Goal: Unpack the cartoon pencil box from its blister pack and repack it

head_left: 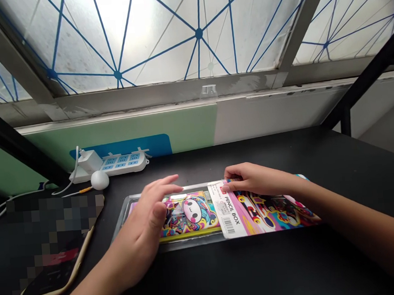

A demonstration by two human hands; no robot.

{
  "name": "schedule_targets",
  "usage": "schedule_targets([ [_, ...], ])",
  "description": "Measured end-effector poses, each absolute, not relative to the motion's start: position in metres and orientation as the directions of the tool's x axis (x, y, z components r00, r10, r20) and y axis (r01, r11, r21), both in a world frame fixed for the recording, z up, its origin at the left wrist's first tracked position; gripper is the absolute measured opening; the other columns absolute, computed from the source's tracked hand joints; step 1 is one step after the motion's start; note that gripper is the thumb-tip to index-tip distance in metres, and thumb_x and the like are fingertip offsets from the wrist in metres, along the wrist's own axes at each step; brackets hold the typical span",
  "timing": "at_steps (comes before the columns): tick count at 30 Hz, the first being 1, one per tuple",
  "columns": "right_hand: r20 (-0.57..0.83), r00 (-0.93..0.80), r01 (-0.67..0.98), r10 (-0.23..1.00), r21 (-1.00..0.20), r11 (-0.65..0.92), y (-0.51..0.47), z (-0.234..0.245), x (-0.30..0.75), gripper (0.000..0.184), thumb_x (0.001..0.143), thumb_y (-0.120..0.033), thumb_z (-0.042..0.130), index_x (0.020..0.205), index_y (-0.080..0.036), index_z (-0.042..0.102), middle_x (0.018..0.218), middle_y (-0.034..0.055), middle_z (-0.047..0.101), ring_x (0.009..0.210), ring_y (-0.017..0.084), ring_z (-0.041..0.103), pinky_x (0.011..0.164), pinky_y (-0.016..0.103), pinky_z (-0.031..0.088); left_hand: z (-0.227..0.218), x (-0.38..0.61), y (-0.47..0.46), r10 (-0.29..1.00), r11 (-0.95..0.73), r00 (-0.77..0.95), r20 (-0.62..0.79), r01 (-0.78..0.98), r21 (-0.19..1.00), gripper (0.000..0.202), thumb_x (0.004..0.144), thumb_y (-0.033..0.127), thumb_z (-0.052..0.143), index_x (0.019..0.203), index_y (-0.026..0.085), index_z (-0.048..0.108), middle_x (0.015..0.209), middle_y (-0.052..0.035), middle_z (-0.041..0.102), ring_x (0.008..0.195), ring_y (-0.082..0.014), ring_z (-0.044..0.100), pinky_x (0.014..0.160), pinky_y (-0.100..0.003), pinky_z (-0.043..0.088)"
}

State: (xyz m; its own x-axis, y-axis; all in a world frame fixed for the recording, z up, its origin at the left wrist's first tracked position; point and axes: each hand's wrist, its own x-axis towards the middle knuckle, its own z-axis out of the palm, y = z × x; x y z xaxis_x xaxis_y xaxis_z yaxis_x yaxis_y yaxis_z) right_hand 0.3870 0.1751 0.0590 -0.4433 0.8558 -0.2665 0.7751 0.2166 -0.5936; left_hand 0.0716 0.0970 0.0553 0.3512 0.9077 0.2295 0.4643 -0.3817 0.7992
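Note:
A brightly patterned pencil box (207, 218) with a white cartoon face lies in a clear plastic tray (197, 243) on the black desk. To its right, overlapping the tray, is a colourful backing card (234, 228) printed "PENCIL BOX" with a barcode. My right hand (255, 178) pinches this card near its far left corner, thumb on top and fingers curled at the far edge. Above the left end of the tray rests my left hand (143, 223), fingers stretched out and apart. It covers part of the pencil box; whether it touches the plastic is unclear.
At the left lies a phone (61, 265) in a pale case, partly pixelated. Behind it are a white power strip (125, 163) with a charger (90, 161) plugged in, and a small white round object (100, 180) on a cable. Black metal posts flank the desk (276, 268) below a window.

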Motion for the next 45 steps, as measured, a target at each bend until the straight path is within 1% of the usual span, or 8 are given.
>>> schedule_targets([
  [7, -0.367, -0.446, 0.84, 0.817, -0.486, 0.24, 0.189, 0.07, 0.414, 0.043, 0.084, -0.066, 0.062, 0.087, -0.024, 0.064, 0.082, 0.0001, 0.067, 0.073, 0.02, 0.058, 0.058, 0.028, 0.039, 0.032, 0.052, 0.13, 0.991, -0.134, 0.039, 0.13, 0.452, 0.882, 0.081, 0.086, 0.087, 0.03, 0.14, 0.033, 0.058, 0.151, -0.0105, 0.051, 0.145, -0.0388, 0.037, 0.121, -0.06, 0.019],
  [14, -0.295, -0.426, 0.828, 0.855, -0.507, 0.238, 0.189, 0.069, 0.413, 0.06, 0.08, -0.07, 0.064, 0.118, -0.023, 0.064, 0.119, 0.0071, 0.07, 0.105, 0.028, 0.064, 0.085, 0.034, 0.049, 0.032, 0.072, 0.13, 0.97, -0.222, -0.113, 0.213, -0.069, 0.973, 0.068, 0.098, 0.075, 0.019, 0.121, 0.027, 0.06, 0.144, -0.0105, 0.059, 0.143, -0.031, 0.042, 0.117, -0.056, 0.025],
  [19, -0.245, -0.427, 0.837, 0.87, -0.471, 0.278, 0.182, 0.069, 0.38, 0.062, 0.083, -0.071, 0.059, 0.122, -0.023, 0.064, 0.123, 0.0092, 0.068, 0.108, 0.031, 0.063, 0.088, 0.037, 0.048, 0.041, 0.076, 0.127, 0.958, -0.225, -0.236, 0.164, -0.262, 0.939, 0.065, 0.098, 0.074, 0.023, 0.112, 0.023, 0.06, 0.135, -0.0121, 0.065, 0.137, -0.0297, 0.05, 0.117, -0.053, 0.024],
  [33, -0.05, -0.674, 0.733, 0.737, -0.175, 0.657, 0.187, 0.071, 0.214, 0.059, 0.096, -0.064, 0.05, 0.12, -0.013, 0.064, 0.116, 0.0198, 0.069, 0.11, 0.036, 0.064, 0.106, 0.058, 0.032, 0.038, 0.068, 0.129, 0.978, -0.173, -0.159, 0.136, -0.252, 0.952, 0.06, 0.101, 0.069, 0.025, 0.111, 0.021, 0.059, 0.13, -0.0126, 0.067, 0.132, -0.0274, 0.054, 0.114, -0.047, 0.032],
  [35, -0.007, -0.67, 0.735, 0.742, -0.14, 0.663, 0.182, 0.075, 0.213, 0.055, 0.096, -0.059, 0.056, 0.122, -0.012, 0.062, 0.118, 0.0201, 0.069, 0.114, 0.037, 0.062, 0.111, 0.063, 0.025, 0.037, 0.067, 0.129, 0.98, -0.157, -0.158, 0.12, -0.248, 0.956, 0.049, 0.103, 0.062, 0.032, 0.112, 0.021, 0.059, 0.13, -0.0124, 0.066, 0.132, -0.0274, 0.054, 0.114, -0.048, 0.033],
  [38, 0.074, -0.65, 0.745, 0.756, -0.13, 0.654, 0.172, 0.08, 0.237, 0.051, 0.095, -0.054, 0.062, 0.126, -0.014, 0.06, 0.122, 0.0174, 0.068, 0.118, 0.035, 0.061, 0.116, 0.064, 0.018, 0.035, 0.067, 0.128, 0.986, -0.089, -0.155, 0.061, -0.175, 0.981, 0.023, 0.094, 0.024, 0.051, 0.117, 0.023, 0.056, 0.136, -0.0098, 0.063, 0.136, -0.0256, 0.051, 0.114, -0.047, 0.034],
  [43, 0.128, -0.575, 0.771, 0.808, -0.246, 0.588, 0.157, 0.071, 0.319, 0.044, 0.096, -0.056, 0.057, 0.122, -0.021, 0.06, 0.122, 0.0105, 0.069, 0.112, 0.029, 0.065, 0.116, 0.062, 0.021, 0.035, 0.069, 0.127, 0.987, 0.048, -0.153, -0.057, -0.065, 0.997, 0.068, 0.072, -0.001, 0.045, 0.132, 0.031, 0.049, 0.139, -0.008, 0.059, 0.138, -0.024, 0.049, 0.102, -0.042, 0.048],
  [45, 0.093, -0.503, 0.802, 0.859, -0.321, 0.504, 0.154, 0.064, 0.349, 0.043, 0.097, -0.059, 0.054, 0.117, -0.022, 0.063, 0.117, 0.0094, 0.071, 0.107, 0.028, 0.065, 0.109, 0.055, 0.035, 0.036, 0.07, 0.128, 0.983, 0.098, -0.147, -0.11, -0.087, 0.991, 0.071, 0.072, -0.001, 0.046, 0.135, 0.033, 0.048, 0.137, -0.009, 0.06, 0.136, -0.0249, 0.052, 0.089, -0.036, 0.055],
])
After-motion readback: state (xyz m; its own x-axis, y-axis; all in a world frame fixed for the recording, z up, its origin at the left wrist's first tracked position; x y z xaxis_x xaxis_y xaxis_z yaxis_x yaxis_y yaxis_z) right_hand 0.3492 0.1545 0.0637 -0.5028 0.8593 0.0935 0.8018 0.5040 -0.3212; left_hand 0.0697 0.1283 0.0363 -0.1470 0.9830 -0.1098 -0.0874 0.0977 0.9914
